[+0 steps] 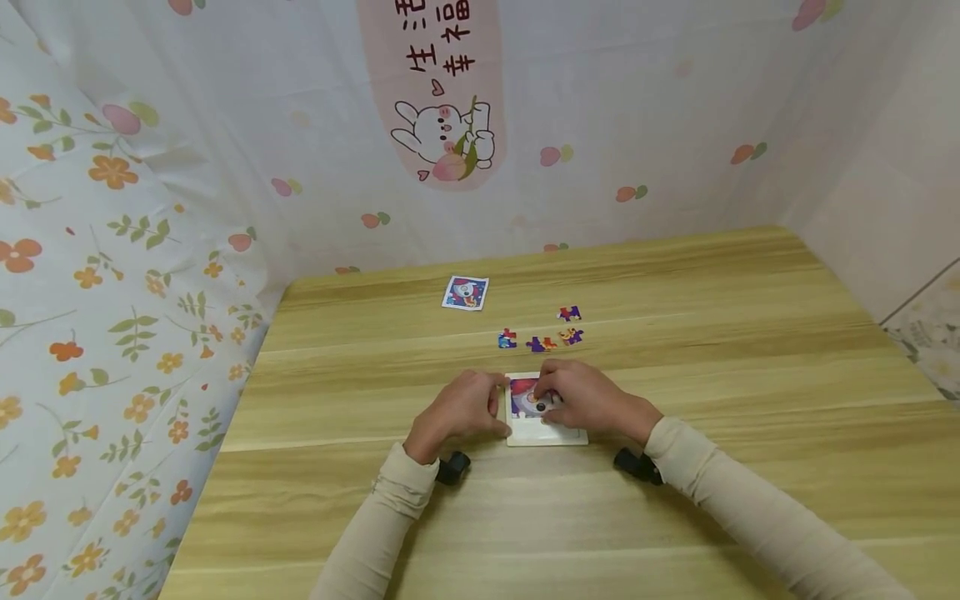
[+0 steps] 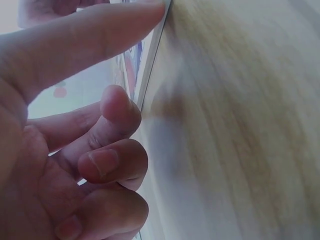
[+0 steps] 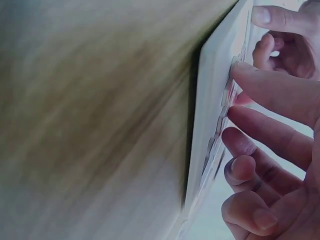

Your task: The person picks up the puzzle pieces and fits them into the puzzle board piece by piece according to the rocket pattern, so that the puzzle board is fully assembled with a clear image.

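A shallow white puzzle tray (image 1: 536, 433) lies on the table with joined jigsaw pieces (image 1: 519, 405) in its far part; its near strip shows bare white. My left hand (image 1: 465, 404) grips the tray's left edge, thumb near the close corner and index finger near the far one, other fingers curled. Over the picture, my right hand (image 1: 588, 398) has thumb and fingertips on a puzzle piece, seemingly pinching it into place among the others. That piece is mostly hidden by the fingers. In the right wrist view, the tray's wall (image 3: 200, 120) shows edge-on beside those fingertips.
Several loose jigsaw pieces (image 1: 541, 343) lie beyond the tray. Farther back is a small picture card (image 1: 465, 293) with a similar rocket-like image. The wooden table (image 1: 360, 383) meets a patterned cloth (image 1: 322, 150) behind and at the left.
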`<state>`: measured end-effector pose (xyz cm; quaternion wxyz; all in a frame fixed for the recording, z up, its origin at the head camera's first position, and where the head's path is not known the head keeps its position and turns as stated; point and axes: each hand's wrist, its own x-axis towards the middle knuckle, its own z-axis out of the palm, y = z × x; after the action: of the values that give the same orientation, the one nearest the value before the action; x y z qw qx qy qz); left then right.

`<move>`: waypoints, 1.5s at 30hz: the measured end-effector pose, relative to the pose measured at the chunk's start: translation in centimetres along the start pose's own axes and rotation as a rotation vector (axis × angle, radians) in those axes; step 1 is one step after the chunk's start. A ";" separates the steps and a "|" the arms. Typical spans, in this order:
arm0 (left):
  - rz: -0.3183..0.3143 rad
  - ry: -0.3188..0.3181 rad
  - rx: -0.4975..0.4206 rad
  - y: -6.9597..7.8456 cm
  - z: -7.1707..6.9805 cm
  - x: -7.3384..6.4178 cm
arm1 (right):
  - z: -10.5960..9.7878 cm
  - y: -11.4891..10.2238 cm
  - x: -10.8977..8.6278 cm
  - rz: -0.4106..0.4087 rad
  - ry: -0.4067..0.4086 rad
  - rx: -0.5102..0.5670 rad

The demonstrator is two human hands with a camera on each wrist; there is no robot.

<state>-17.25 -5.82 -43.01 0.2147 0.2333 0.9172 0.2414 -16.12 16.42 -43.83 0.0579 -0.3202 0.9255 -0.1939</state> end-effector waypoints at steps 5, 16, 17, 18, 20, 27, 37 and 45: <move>0.012 0.012 0.002 -0.1 -0.1 0.0 | -0.5 0.3 0.2 -0.027 0.002 0.005; 0.010 0.020 0.008 0.1 0.1 0.0 | -3.9 4.7 2.5 0.064 0.117 0.102; 0.012 0.022 0.012 0.1 0.1 0.0 | -4.3 5.3 2.8 0.085 0.140 0.101; 0.015 0.022 0.015 0.1 0.1 0.0 | -4.8 6.0 3.0 0.105 0.161 0.095; 0.017 0.020 0.016 0.2 0.1 0.0 | -5.6 7.4 3.3 0.160 0.198 0.068; 0.013 0.010 0.045 0.4 0.2 -0.1 | -5.9 11.0 4.1 0.330 0.190 0.055; 0.000 0.014 0.070 0.5 0.3 -0.3 | -4.2 11.9 5.6 0.360 0.095 0.086; 0.001 0.017 0.100 0.8 0.2 -0.4 | -4.4 11.8 5.8 0.394 0.109 0.095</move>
<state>-16.58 -5.35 -42.67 0.1951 0.2420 0.9297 0.1974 -28.47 22.74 -44.36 0.0598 -0.1192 0.9617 -0.2394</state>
